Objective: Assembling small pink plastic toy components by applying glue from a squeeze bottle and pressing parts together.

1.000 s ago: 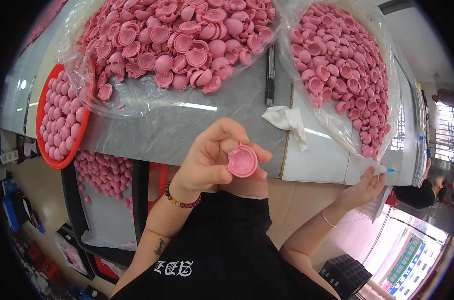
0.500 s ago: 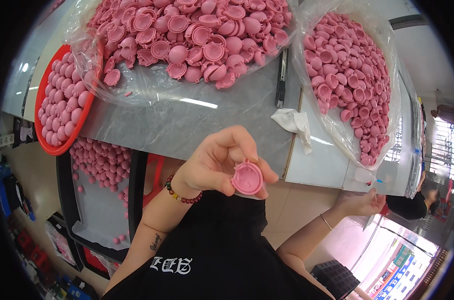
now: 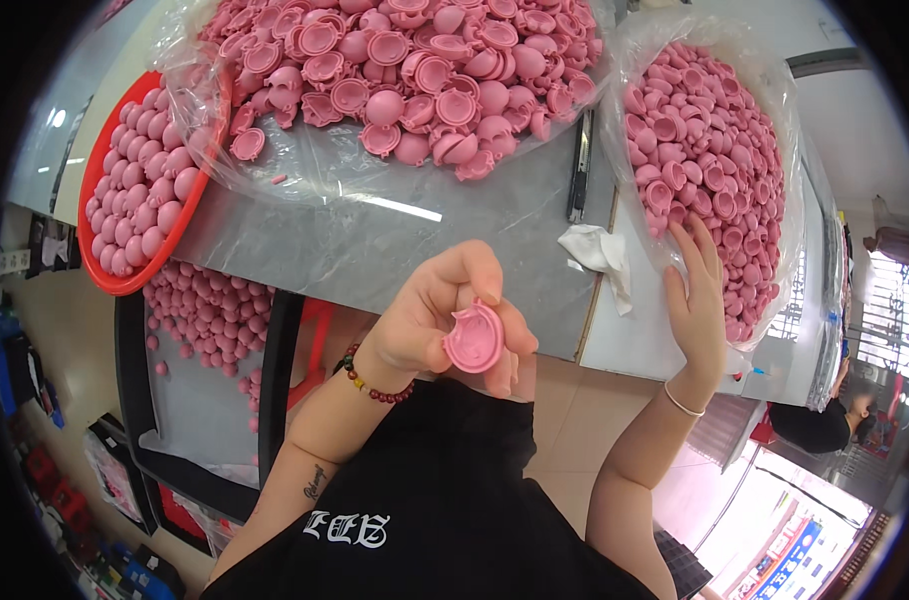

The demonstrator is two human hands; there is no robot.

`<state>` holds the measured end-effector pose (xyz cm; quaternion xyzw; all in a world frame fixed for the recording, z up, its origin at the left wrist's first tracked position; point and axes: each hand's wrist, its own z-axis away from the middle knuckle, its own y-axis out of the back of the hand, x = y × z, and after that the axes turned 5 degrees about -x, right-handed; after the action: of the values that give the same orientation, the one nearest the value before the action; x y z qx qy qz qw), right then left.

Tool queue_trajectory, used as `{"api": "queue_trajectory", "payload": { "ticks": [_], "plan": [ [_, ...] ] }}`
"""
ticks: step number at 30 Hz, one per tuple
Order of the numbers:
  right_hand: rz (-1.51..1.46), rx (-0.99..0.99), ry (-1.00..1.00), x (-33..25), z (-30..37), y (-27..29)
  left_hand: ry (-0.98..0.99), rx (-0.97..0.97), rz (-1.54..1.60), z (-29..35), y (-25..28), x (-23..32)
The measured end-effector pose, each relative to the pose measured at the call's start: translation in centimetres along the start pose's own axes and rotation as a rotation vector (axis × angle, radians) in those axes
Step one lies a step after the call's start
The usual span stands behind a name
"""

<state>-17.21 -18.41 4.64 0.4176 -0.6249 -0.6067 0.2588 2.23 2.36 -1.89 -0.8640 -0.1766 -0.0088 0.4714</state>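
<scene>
Between the thumb and fingers of my left hand (image 3: pixel 445 310), a pink plastic half shell (image 3: pixel 475 338) is pinched, its hollow side facing up. Stretched out toward the right-hand pile of smaller pink half shells (image 3: pixel 720 150), my right hand (image 3: pixel 697 290) has its fingers apart. Its fingertips are at the pile's left edge, and I cannot tell whether they touch a piece. Ahead of my left hand lies a big heap of pink half shells with rims and tabs (image 3: pixel 435 75) on clear plastic.
A red basket (image 3: pixel 87 215) of joined pink balls stands at the left. Below it, a black-framed tray (image 3: pixel 271 390) holds more balls. A black utility knife (image 3: pixel 580 165) and a crumpled white cloth (image 3: pixel 600 250) lie on the grey table (image 3: pixel 375 255) between the heaps.
My right hand has swung up and forward from the table's right edge to the right-hand pile. My left hand has shifted slightly left, still pinching the half shell. The view has moved a little.
</scene>
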Motion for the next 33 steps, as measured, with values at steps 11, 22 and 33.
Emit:
{"api": "queue_trajectory", "payload": {
  "ticks": [11,22,33],
  "plan": [
    [-0.147,0.117,-0.349,1.5,0.2,-0.4,-0.001,-0.005,0.019,-0.5,-0.2,0.1],
    [-1.227,0.01,-0.275,-1.4,4.1,0.4,-0.075,-0.086,-0.022,-0.2,0.0,0.1],
    [-0.772,0.14,-0.471,-2.1,4.7,-1.1,0.189,0.222,-0.299,-1.0,-1.4,0.0]
  ]
}}
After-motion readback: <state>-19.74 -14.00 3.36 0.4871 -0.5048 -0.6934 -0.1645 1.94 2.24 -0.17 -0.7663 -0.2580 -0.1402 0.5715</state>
